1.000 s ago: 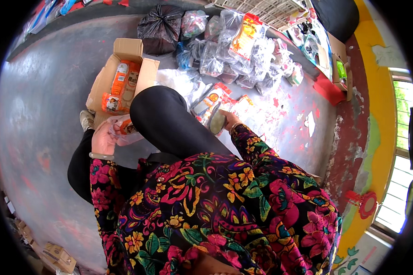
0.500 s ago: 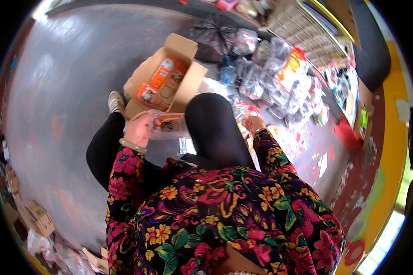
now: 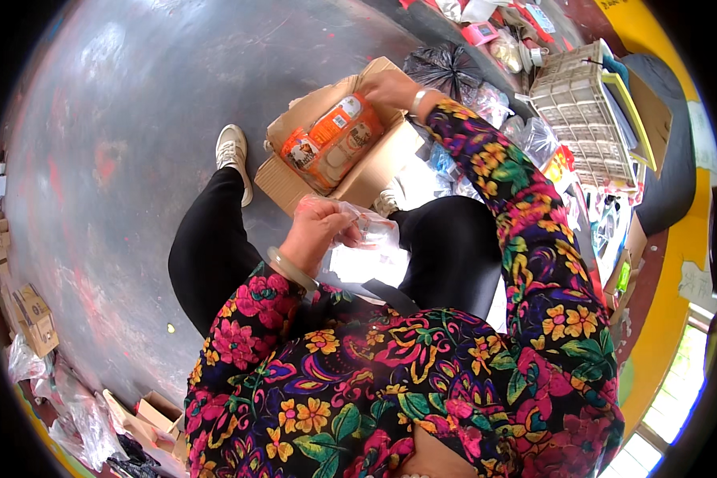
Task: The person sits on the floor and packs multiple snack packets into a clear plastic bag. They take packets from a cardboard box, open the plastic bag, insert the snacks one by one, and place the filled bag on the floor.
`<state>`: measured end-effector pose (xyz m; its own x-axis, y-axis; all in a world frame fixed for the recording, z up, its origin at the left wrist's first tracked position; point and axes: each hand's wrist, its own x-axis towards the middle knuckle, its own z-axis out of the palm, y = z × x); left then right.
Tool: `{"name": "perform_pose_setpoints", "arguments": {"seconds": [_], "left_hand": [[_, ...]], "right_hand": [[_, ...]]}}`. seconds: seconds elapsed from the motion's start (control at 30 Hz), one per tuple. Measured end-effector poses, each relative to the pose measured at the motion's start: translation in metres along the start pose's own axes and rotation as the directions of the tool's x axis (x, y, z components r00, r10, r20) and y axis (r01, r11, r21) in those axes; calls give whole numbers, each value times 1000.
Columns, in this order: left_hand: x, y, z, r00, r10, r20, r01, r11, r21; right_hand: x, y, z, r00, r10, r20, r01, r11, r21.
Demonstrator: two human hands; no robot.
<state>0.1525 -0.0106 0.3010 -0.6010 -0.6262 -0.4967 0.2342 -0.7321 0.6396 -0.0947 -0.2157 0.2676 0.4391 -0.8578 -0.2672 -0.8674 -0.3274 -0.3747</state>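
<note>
My left hand (image 3: pixel 317 226) is closed on a crumpled clear plastic bag (image 3: pixel 373 226), held in front of my right knee. A cardboard box (image 3: pixel 283 185) stands on the floor ahead of me with its flaps up. Inside it lie orange printed plastic packets (image 3: pixel 336 142) with clear parts showing pale round contents. My right hand (image 3: pixel 390 89) reaches over the box's far right side. Its bent fingers are closed at the far corner of an orange packet, though the fingertips are partly hidden.
A black plastic bag (image 3: pixel 444 70) and clear bags (image 3: pixel 486 103) lie beyond the box. A white wire basket (image 3: pixel 567 89) stands at the far right. Small cartons (image 3: pixel 36 320) and loose plastic (image 3: pixel 84 422) line the left edge. My left shoe (image 3: pixel 231 151) is beside the box.
My right hand has moved from beside my right knee up and forward to the box's far side. The left hand still holds the clear bag. The view has turned.
</note>
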Motion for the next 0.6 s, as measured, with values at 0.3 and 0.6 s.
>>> {"name": "perform_pose_setpoints", "arguments": {"seconds": [0.3,0.6], "left_hand": [[-10,16,8,993,-97,-66,94,994,-49],[-6,19,6,990,-131,-48,127,989,-76]], "right_hand": [[40,-11,109,866,126,484,83,918,-388],[23,12,145,895,231,382,-10,866,-499]]}}
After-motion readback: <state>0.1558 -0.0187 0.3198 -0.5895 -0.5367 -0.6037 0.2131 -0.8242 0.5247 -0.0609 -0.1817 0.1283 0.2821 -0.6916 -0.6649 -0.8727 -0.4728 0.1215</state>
